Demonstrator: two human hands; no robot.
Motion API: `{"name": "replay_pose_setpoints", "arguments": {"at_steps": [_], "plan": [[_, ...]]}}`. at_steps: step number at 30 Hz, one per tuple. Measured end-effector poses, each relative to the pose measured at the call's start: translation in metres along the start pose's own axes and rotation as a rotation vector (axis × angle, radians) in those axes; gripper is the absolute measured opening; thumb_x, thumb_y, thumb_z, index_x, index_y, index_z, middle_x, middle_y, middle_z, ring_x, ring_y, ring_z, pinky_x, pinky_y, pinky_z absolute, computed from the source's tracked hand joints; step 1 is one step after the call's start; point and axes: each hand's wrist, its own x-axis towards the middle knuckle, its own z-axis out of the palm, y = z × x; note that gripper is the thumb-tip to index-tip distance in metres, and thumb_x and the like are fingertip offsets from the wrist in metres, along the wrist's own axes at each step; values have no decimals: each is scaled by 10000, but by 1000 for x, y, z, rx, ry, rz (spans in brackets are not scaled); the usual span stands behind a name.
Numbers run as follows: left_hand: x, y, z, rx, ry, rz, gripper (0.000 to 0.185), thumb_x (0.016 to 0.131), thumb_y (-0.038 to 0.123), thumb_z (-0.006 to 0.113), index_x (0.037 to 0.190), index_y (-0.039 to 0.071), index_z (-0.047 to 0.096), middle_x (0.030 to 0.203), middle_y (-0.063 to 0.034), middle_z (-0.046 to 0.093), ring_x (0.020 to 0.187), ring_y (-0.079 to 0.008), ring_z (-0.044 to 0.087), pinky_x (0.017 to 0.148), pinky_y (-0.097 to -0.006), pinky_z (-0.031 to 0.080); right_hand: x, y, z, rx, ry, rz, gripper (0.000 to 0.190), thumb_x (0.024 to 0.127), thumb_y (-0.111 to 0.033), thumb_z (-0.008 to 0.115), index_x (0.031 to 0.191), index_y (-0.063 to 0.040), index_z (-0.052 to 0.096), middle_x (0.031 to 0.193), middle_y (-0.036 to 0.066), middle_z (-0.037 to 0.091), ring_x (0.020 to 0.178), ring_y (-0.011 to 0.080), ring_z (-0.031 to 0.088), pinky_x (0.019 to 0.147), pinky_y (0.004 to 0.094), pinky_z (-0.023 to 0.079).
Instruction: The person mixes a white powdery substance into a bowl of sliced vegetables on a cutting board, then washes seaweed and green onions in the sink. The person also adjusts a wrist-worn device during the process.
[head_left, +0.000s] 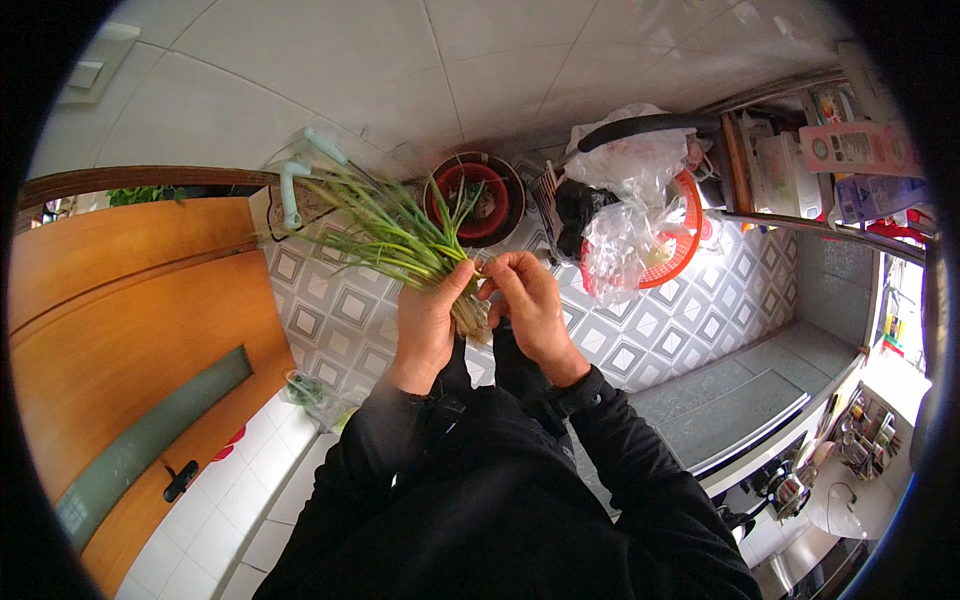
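Observation:
My left hand (427, 322) is closed around a bunch of scallions (409, 244) near its pale root end, above the patterned floor. The green leaves spread up and to the left, and the roots point down between my hands. My right hand (531, 309) is against the bunch from the right, thumb and index finger pinched together at a stalk; whether it grips one is partly hidden by the fingers. Beyond the leaves, a red plastic basin (501, 212) rests within a larger dark round container (517, 180) on the floor, with some plant scraps in it.
An orange plastic basket (694, 244) with clear plastic bags (626, 240) stands at the right, beside a rack of bottles (851, 148). A wooden door (187, 300) is at the left. Light-green umbrella-like handles (291, 199) lean near the wall. A counter with utensils (862, 435) is lower right.

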Motion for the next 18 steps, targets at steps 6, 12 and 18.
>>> {"name": "replay_pose_setpoints", "arguments": {"at_steps": [6,12,18], "plan": [[-2,3,-1,11,109,112,264,950,111,729,1171,6,633,1111,-95,699,991,-178,654,883,-336,525,6,4,-6,327,135,41,185,1059,-189,557,1089,-8,571,992,68,631,820,136,647,540,255,516],[-3,28,-28,-94,329,267,333,938,154,751,1210,29,606,1130,-90,694,1064,-182,623,942,-347,485,18,20,-53,573,313,30,128,1034,-124,554,1066,-15,613,916,75,645,818,156,634,662,285,526],[-7,61,-75,-125,355,380,286,961,119,706,1214,22,615,1132,-98,692,1067,-201,619,991,-376,461,71,53,-105,362,402,-72,161,1032,-117,586,1124,8,629,1001,91,649,886,213,674,747,321,568]]}}
